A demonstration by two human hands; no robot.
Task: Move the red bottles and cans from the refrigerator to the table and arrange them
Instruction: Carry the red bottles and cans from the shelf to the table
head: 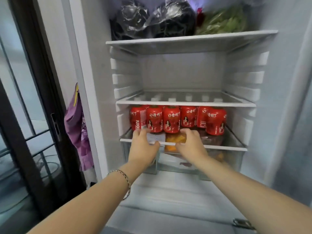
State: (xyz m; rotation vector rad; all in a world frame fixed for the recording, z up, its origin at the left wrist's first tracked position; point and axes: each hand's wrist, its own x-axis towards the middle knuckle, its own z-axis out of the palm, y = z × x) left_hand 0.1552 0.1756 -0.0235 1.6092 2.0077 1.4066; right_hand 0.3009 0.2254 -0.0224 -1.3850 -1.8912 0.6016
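Fig. 1: red bottles (170,119) | you see six across the front, packed side by side | all upright; red labels with white lettering and a figure, leftmost turned barcode-out | standing on the lower glass shelf (224,147) of the refrigerator (94,81)

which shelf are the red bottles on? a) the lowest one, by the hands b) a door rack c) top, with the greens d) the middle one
a: the red bottles stand in a row on the lowest shelf, right behind the left hand and right hand; the top shelf holds only black bags and greens.
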